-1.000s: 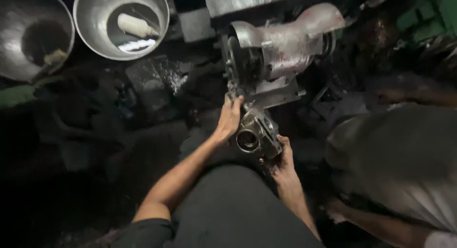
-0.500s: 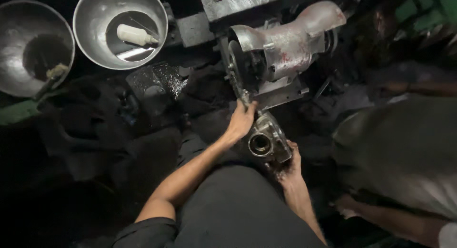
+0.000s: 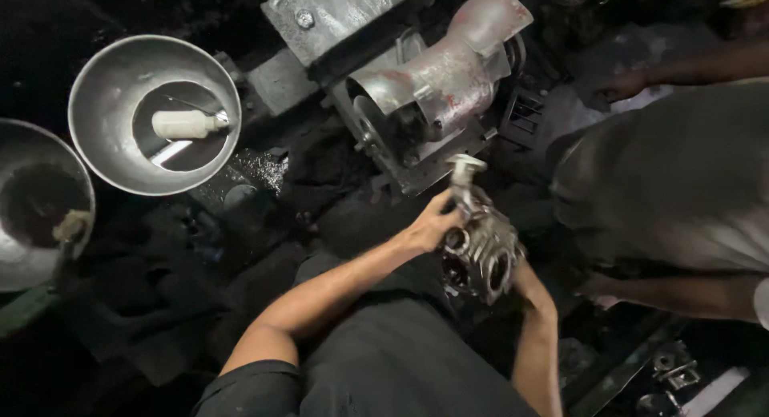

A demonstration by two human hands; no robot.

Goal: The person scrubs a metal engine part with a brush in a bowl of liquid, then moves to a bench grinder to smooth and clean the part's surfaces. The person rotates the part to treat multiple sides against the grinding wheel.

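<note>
I hold a finned metal engine part (image 3: 479, 239) in both hands above my lap. My left hand (image 3: 431, 225) grips its upper left side near a round opening. My right hand (image 3: 522, 274) supports it from below on the right and is mostly hidden behind the part. A slim metal arm of the part sticks up toward the grinding machine (image 3: 436, 88) just ahead of it. The grinder's wheel (image 3: 370, 128) sits a little up and left of my left hand.
A steel bowl (image 3: 96, 145) holding a white bottle (image 3: 186, 124) stands at the upper left, and a second bowl (image 3: 16, 249) sits at the left edge. Another person in a grey shirt (image 3: 681, 177) crouches at the right. Dark oily rags cover the floor.
The engine part has been turned in my hands, its fins now facing up, and it sits lower and farther right in view. The camera view has shifted.
</note>
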